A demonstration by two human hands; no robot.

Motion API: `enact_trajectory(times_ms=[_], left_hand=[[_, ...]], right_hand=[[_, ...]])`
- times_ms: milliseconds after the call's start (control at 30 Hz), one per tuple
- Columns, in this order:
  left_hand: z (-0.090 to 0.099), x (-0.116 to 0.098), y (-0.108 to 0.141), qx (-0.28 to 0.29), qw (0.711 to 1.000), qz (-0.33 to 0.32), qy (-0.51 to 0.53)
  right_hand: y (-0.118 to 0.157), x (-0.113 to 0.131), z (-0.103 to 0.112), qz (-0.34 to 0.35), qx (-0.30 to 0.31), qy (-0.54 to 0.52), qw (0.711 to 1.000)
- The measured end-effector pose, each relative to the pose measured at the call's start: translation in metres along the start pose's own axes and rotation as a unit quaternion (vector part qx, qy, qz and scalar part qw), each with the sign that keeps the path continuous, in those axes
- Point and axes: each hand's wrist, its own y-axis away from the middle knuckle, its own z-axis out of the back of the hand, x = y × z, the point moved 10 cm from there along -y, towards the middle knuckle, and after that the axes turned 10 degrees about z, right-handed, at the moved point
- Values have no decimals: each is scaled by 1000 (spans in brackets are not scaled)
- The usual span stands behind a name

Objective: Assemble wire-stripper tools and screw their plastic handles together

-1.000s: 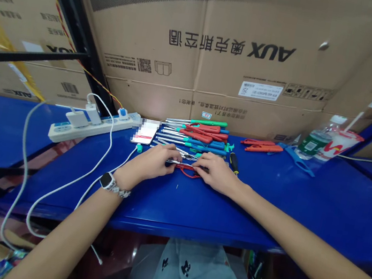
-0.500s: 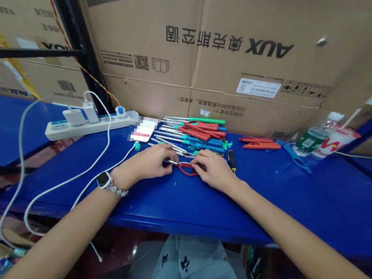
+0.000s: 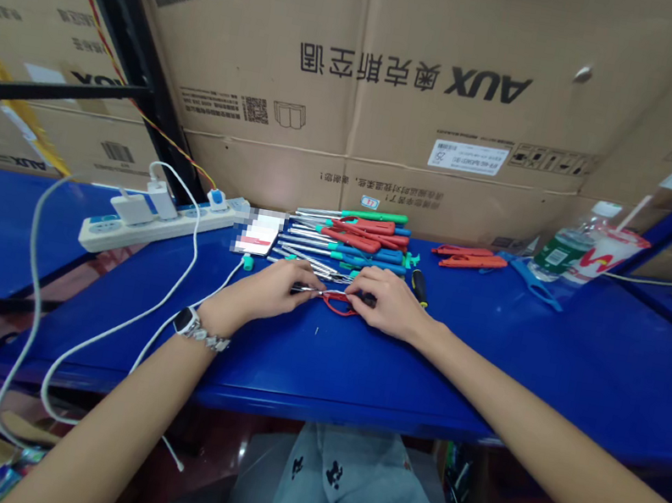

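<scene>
Just in front of the tool pile, both hands meet over a red-handled stick lighter point(image 3: 336, 307) with a metal tube. My left hand point(image 3: 272, 285) is closed, thumb and fingers pinching the thin metal tube. Closed fingers of my right hand point(image 3: 390, 303) grip the red handle end and cover much of it. A curved red loop shows between the hands. Behind them lie several stick lighters point(image 3: 369, 244) with green, red and blue handles, tubes pointing left. A black and yellow screwdriver point(image 3: 418, 287) rests beside my right hand.
At the left stand a white power strip point(image 3: 176, 229) with chargers and loose white cables, and a phone point(image 3: 260, 234). Orange handle pieces point(image 3: 472, 262) and a blue one point(image 3: 533, 283) lie to the right, near a bottle point(image 3: 558, 253) and a cup point(image 3: 609, 254). A large carton point(image 3: 358, 118) backs the table.
My left hand's fingers have straightened slightly along the metal tube. My right hand has barely shifted, and the lighter stays in the same place.
</scene>
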Motion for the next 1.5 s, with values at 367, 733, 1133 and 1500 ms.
enact_trajectory(times_ms=[367,733,1133,1500], left_hand=[[2,1,0,7,1000,-6,-29],[5,8,-1,0,999,7,-53],[4,10,-1,2,998,35,-48],[9,7,0,-4,1000,21,-16]], right_hand=[[0,-2,1,-31,7,-1,999],[2,-7,-2,-41,9,-18,999],[3,-8,-3,-34,10,-32,999],[2,-6,-1,-30,10,-30,999]])
